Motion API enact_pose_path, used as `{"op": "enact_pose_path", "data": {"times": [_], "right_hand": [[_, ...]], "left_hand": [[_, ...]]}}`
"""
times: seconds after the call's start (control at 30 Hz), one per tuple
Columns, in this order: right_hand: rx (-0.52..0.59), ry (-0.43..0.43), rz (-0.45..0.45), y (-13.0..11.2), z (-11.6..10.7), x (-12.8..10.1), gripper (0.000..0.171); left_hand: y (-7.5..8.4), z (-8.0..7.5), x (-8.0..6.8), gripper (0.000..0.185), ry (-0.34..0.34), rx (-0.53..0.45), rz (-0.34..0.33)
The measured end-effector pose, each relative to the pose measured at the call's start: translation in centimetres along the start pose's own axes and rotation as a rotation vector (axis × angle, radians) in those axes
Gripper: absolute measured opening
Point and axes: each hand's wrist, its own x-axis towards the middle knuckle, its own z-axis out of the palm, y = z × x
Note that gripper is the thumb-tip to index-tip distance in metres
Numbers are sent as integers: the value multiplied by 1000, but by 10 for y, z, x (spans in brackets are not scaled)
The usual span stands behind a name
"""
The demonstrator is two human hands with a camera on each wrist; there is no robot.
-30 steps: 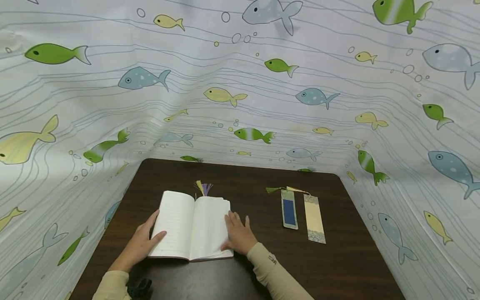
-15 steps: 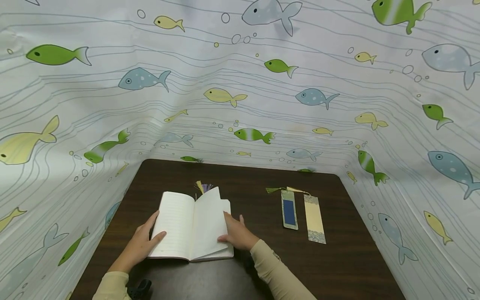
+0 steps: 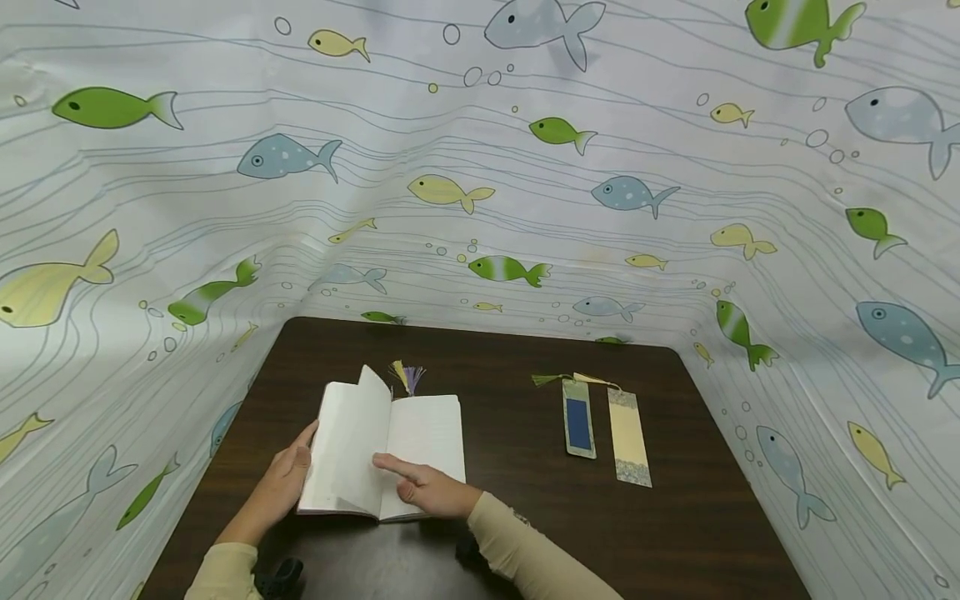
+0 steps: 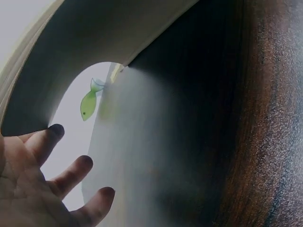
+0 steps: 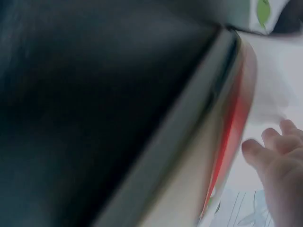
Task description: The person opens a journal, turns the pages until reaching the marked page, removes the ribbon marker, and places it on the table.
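Observation:
An open notebook [image 3: 423, 425] with lined white pages lies on the dark wooden table [image 3: 525, 517]. Purple and yellow tassels [image 3: 408, 375] stick out at its top. A leaf [image 3: 360, 417] is partway over to the left side, its top corner still raised. My right hand [image 3: 427, 490] lies over the lower middle of the notebook, its index finger stretched left onto that leaf. My left hand [image 3: 281, 487] rests against the notebook's left edge, fingers spread and loose [image 4: 71, 175]. The right wrist view shows blurred page edges and a red cover [image 5: 232, 127] close up.
Two bookmarks lie side by side right of the notebook: a blue one [image 3: 579, 425] with a green tassel and a cream one [image 3: 628, 437]. A fish-print curtain [image 3: 480, 208] walls the table on three sides. A small black object [image 3: 279, 575] sits by my left sleeve.
My right hand lifted a leaf from the right page edge and swept it leftward across the notebook. It now lies near the spine. The left hand stayed at the left edge.

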Motion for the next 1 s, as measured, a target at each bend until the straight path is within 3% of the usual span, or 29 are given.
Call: {"op": "enact_pose_path", "data": {"times": [0.13, 0.3, 0.4, 0.57, 0.63, 0.73, 0.87, 1.0], "right_hand": [[-152, -60, 6, -1, 12, 6, 66], [-208, -48, 38, 3, 17, 9, 49], [-294, -11, 77, 7, 15, 7, 48], [-604, 41, 206, 18, 9, -2, 58], [-671, 65, 274, 24, 5, -8, 65], [-683, 98, 378, 32, -3, -19, 79], [-612, 127, 488, 40, -15, -32, 96], [-589, 140, 521, 41, -21, -41, 99]], "left_hand": [[3, -1, 1, 58, -13, -7, -33], [4, -3, 0, 71, -38, 74, -105], [1, -2, 0, 74, -48, 101, -103], [-3, -2, 0, 76, -53, 109, -98], [-4, -2, 0, 76, -54, 116, -100], [-5, -1, 0, 77, -64, 140, -130], [-5, -2, 0, 78, -78, 166, -171], [-5, -2, 1, 78, -85, 169, -177]]}}
